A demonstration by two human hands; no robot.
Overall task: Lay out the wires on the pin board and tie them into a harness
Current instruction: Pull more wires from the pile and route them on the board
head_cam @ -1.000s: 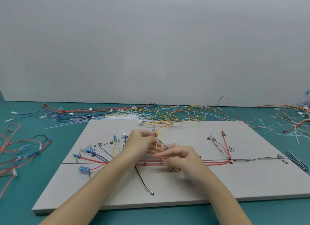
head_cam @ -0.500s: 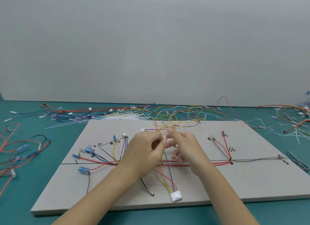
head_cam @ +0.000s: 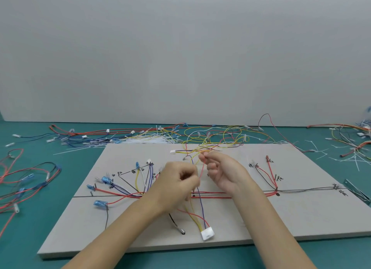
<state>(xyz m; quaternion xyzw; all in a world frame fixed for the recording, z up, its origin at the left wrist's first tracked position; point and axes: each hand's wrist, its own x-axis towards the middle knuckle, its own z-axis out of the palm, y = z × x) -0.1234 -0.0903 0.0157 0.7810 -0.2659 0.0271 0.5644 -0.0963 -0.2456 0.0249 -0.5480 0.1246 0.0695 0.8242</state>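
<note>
Teal tabletop (head_cam: 30,238) carries the pale pin board (head_cam: 291,218) holding routed wires (head_cam: 210,196); both hands hover mid-board; left hand (head_cam: 176,185) curls, pinching a red wire (head_cam: 201,171); right hand (head_cam: 222,170) pinches that wire higher; white connector (head_cam: 207,233) lies near the front edge
</note>
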